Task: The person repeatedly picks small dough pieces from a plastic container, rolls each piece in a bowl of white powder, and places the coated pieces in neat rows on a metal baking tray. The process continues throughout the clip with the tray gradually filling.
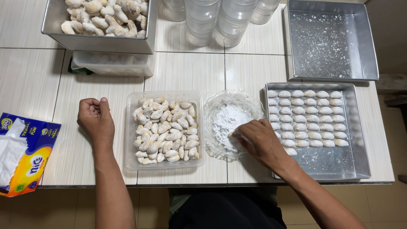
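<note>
Head view: the glass dish (220, 111) of white powder (229, 119) sits at the table's near edge, the right hand (259, 142) reaching into it, fingertips pinched on a powdered piece. Left of the dish stands a plastic tub of cookies (165, 129); beyond that tub, the left hand (96, 120) rests clenched, holding nothing. Right of the dish lies a metal tray of rowed cookies (356, 127).

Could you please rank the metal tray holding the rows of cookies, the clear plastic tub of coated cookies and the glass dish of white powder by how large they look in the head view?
1. Metal tray with rows of cookies, largest.
2. Clear plastic tub.
3. Glass dish of powder, smallest, partly covered by the right hand.
</note>
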